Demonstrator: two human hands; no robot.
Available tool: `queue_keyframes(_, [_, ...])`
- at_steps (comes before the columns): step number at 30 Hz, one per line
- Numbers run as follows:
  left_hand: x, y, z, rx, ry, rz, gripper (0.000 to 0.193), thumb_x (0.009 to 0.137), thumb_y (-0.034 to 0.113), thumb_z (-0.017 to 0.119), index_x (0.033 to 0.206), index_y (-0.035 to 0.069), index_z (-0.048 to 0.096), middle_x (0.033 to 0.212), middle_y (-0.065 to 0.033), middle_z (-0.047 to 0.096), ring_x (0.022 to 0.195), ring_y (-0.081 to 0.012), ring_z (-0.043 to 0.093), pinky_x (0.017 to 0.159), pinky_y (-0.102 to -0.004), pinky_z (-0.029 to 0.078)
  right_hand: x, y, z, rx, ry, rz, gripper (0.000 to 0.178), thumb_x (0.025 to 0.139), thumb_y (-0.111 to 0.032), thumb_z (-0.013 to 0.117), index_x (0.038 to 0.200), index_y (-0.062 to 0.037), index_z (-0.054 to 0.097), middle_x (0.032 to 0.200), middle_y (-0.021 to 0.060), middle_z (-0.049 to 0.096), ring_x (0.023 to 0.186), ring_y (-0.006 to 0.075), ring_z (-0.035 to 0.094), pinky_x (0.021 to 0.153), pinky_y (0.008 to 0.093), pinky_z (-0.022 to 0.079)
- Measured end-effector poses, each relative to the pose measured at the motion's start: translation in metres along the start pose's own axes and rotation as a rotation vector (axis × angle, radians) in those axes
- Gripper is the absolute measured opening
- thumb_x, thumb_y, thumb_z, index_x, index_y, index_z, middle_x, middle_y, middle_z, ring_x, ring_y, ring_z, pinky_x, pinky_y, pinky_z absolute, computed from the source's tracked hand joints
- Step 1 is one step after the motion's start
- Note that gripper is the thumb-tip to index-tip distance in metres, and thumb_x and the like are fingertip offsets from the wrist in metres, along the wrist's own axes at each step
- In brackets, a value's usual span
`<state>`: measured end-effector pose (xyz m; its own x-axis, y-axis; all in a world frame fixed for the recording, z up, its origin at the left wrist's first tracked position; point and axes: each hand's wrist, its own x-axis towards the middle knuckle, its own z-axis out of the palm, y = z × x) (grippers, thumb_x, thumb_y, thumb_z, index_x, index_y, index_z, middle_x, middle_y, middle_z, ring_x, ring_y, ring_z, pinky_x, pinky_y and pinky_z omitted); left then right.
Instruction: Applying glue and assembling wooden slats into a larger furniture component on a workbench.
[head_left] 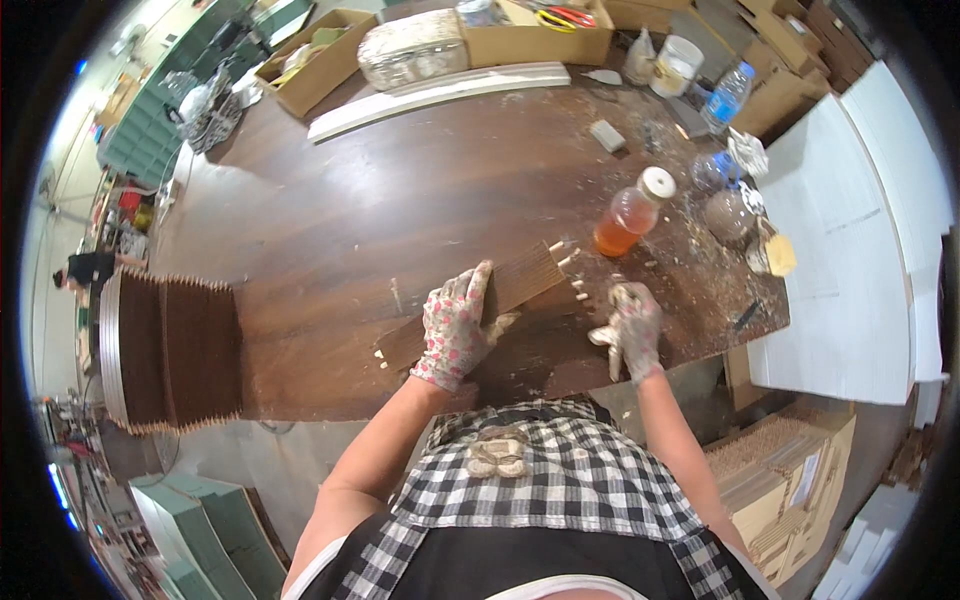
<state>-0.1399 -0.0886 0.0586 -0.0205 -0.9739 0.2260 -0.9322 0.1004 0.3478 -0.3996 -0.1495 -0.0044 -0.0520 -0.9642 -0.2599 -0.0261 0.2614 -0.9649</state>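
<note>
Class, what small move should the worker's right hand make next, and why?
Probably the right hand should touch the pale pegs to check their fit: they jut from the right end of the wooden strip, which the left hand holds.

B/W chkd apron (pixel 560 470), gloved hands (pixel 455 332)

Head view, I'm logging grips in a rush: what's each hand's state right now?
Left hand: closed, holding a brown wooden board.
Right hand: fingers partly curled; whether it holds anything cannot be told.
</note>
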Motion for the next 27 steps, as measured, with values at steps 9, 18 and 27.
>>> queue_keyframes(9, [-0.020, -0.013, -0.055, -0.029, 0.194, -0.047, 0.082, 0.067, 0.025, 0.081, 0.137, 0.003, 0.043, 0.125, -0.0142, 0.055, 0.113, -0.0302, 0.054, 0.093, -0.0447, 0.041, -0.040, -0.029, 0.022, -0.019, -0.060, -0.156, 0.005, 0.092, -0.005, 0.058, 0.096, -0.0047, 0.060, 0.080, -0.0011, 0.061, 0.060, 0.0054, 0.052, 0.052, 0.0227, 0.044])
queue_keyframes(18, [-0.059, -0.035, -0.072, 0.002, 0.259, -0.078, 0.082, 0.070, 0.033, 0.078, 0.137, 0.003, 0.043, 0.127, -0.0144, 0.055, 0.112, -0.0306, 0.054, 0.094, -0.0440, 0.040, -0.058, -0.085, 0.126, -0.029, -0.663, -0.238, 0.032, 0.089, -0.007, 0.059, 0.120, 0.0009, 0.055, 0.091, 0.0055, 0.065, 0.080, 0.0101, 0.061, 0.071, 0.0245, 0.051])
queue_keyframes(27, [-0.084, -0.059, -0.077, -0.049, 0.528, -0.050, 0.075, 0.073, 0.036, 0.078, 0.132, 0.001, 0.047, 0.122, -0.0151, 0.061, 0.105, -0.0317, 0.060, 0.088, -0.0424, 0.046, -0.091, -0.124, 0.181, -0.079, -0.830, -0.473, 0.018, 0.086, -0.010, 0.069, 0.100, 0.0008, 0.068, 0.082, 0.0064, 0.071, 0.068, 0.0104, 0.065, 0.061, 0.0272, 0.052])
